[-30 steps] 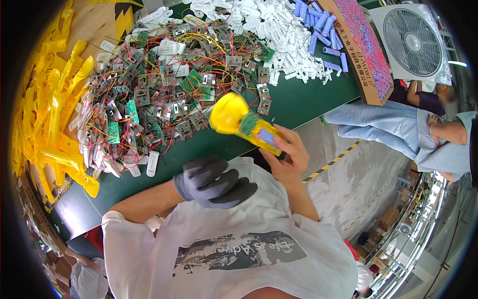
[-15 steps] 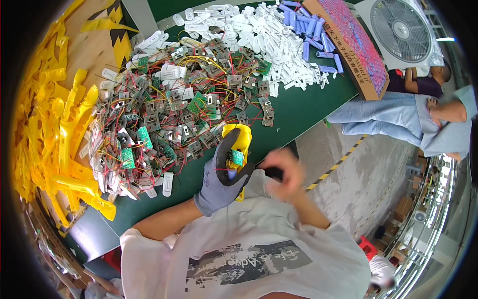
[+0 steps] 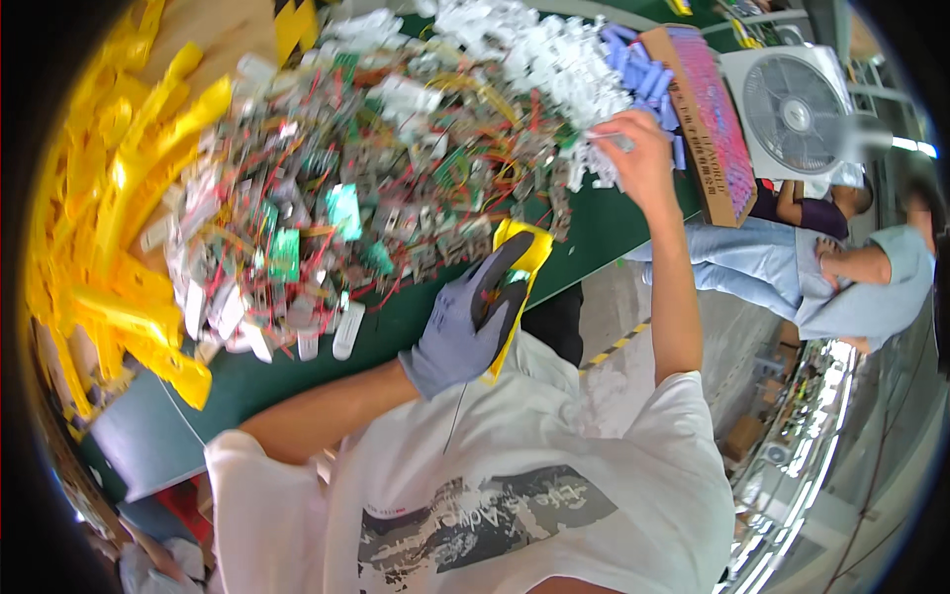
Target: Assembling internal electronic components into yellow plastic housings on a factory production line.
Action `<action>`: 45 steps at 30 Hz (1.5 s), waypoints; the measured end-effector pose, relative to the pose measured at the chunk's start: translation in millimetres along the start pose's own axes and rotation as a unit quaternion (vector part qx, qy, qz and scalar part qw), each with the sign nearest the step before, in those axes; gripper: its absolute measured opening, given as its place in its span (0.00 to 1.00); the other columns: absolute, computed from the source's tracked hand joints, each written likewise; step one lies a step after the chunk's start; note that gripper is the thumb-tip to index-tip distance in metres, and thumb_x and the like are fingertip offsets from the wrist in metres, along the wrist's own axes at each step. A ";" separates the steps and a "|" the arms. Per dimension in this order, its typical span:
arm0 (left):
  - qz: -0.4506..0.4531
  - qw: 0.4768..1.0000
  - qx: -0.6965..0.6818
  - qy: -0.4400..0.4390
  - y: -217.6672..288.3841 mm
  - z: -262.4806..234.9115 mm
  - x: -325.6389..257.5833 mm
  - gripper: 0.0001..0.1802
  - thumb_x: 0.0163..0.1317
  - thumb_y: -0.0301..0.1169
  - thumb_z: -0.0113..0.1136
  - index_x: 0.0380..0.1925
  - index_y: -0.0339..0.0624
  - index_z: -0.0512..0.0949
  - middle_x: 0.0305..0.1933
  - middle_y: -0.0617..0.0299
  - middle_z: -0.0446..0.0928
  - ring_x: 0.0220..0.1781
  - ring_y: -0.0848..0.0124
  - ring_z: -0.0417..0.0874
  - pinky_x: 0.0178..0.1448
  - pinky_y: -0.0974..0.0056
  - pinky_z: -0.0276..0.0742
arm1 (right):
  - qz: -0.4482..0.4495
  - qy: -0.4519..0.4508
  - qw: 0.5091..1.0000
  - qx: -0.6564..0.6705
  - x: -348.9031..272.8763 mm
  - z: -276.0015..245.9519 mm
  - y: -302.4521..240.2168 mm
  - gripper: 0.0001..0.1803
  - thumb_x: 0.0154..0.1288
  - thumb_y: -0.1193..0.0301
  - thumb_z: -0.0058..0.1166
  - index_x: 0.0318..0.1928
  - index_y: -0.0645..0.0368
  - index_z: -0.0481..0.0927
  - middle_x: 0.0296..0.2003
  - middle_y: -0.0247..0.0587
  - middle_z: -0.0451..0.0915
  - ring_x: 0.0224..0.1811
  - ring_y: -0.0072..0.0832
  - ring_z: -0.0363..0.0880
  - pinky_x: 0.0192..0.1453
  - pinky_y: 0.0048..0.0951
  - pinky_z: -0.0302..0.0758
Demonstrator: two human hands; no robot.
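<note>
My left hand (image 3: 457,332), in a grey glove with dark fingers, is closed around a yellow plastic housing (image 3: 535,255) just off the near table edge. Wires and a bit of green circuit board show between the fingers; the rest of the inside is covered. My bare right hand (image 3: 643,158) is stretched out to the far right side of the table, at the edge of a heap of small white plastic parts (image 3: 554,64). Its fingers are bent together low over the parts. What they pinch, if anything, is too small and blurred to name.
A tangled heap of wired circuit boards (image 3: 396,213) covers the table's middle. Yellow housings (image 3: 129,297) are piled at the left. Purple battery cells (image 3: 638,69) lie beside a cardboard box (image 3: 705,148) at the right, near a fan (image 3: 797,109). Other people stand beyond.
My right hand has gone from near the housing out to the white parts at the far right. My left hand has shifted slightly right and up, turning the housing. The view has shifted slightly.
</note>
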State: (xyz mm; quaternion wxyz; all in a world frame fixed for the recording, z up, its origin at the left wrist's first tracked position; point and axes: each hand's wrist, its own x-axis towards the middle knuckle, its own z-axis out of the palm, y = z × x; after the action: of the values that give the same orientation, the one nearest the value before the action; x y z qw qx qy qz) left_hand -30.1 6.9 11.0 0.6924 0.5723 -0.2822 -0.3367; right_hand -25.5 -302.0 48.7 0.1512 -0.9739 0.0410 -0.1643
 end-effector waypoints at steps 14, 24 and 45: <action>0.070 0.996 -0.014 0.061 -8.6 4.5 0.7 0.26 0.61 0.20 0.50 0.62 0.39 0.65 0.55 0.41 0.72 0.54 0.49 0.77 0.56 0.60 0.72 | 0.309 -0.015 0.792 0.526 -131.7 14.3 -165.0 0.06 0.57 0.77 0.60 0.32 0.64 0.75 0.27 0.34 0.75 0.23 0.15 0.72 0.27 0.17 0.69; 0.039 0.997 -0.002 0.066 -10.7 5.6 -3.9 0.22 0.59 0.20 0.56 0.55 0.45 0.73 0.43 0.52 0.76 0.40 0.62 0.79 0.41 0.63 0.76 | 0.340 0.046 0.734 0.586 -132.0 35.0 -181.8 0.17 0.59 0.81 0.58 0.47 0.62 0.69 0.28 0.30 0.74 0.29 0.12 0.69 0.32 0.14 0.64; 0.069 0.993 0.045 0.087 -17.9 8.6 -10.8 0.20 0.57 0.17 0.53 0.51 0.40 0.72 0.50 0.48 0.73 0.46 0.57 0.78 0.46 0.62 0.75 | 0.288 0.159 0.814 0.479 -153.6 57.4 -209.9 0.24 0.62 0.86 0.51 0.60 0.67 0.71 0.60 0.56 0.69 0.59 0.32 0.72 0.60 0.29 0.69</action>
State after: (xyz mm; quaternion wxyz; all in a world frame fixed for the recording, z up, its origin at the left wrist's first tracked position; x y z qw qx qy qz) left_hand -46.0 8.2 -5.1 0.7094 0.6091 -0.2745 -0.2245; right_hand -144.8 -66.4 14.4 0.6304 -0.6820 0.2592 -0.2650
